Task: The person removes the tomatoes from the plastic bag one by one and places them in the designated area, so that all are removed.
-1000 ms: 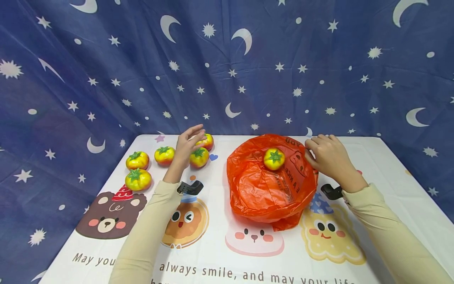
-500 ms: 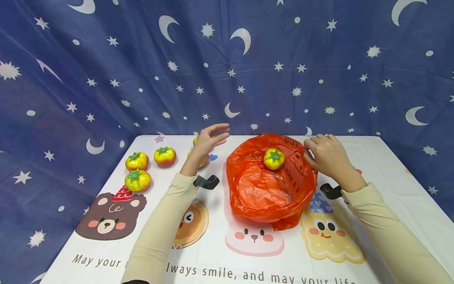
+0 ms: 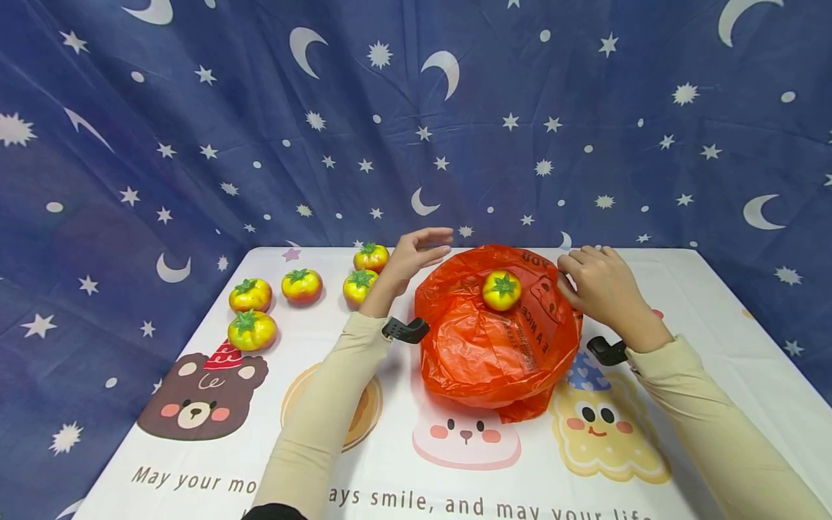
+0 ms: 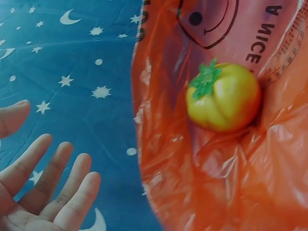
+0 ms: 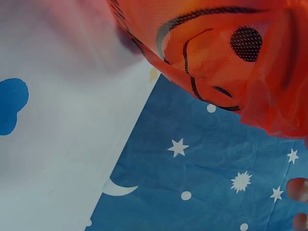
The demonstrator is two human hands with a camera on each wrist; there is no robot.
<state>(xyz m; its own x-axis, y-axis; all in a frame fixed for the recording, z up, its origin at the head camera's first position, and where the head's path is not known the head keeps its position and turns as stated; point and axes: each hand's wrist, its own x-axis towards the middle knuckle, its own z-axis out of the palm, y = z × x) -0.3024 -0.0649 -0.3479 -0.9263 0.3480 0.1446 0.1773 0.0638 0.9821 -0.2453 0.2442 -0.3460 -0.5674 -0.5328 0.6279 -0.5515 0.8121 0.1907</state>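
An orange-red plastic bag [image 3: 455,361] stands with its mouth spread wide on the table. Inside lies one yellow-and-red tomato [image 3: 502,290] with a green leafy top, also seen in the left wrist view [image 4: 225,98]. My right hand [image 3: 601,285] pinches the bag's right rim; in the right wrist view only fingertips [image 5: 298,190] show. Just off the bag's upper left rim hovers my left hand [image 3: 412,260], fingers extended and holding nothing. Behind and left of that hand sit two tomatoes [image 3: 370,257], the nearer one [image 3: 359,287] partly hidden by the arm.
Farther left on the table are three more tomatoes: one alone [image 3: 302,287] and a pair, back [image 3: 250,295] and front [image 3: 252,331]. A white printed tablecloth [image 3: 702,404] covers the table. A blue curtain [image 3: 364,108] with stars and moons hangs behind it.
My left hand has moved right, from over the tomatoes to the bag's left edge, with nothing in it. The right hand keeps its hold on the rim.
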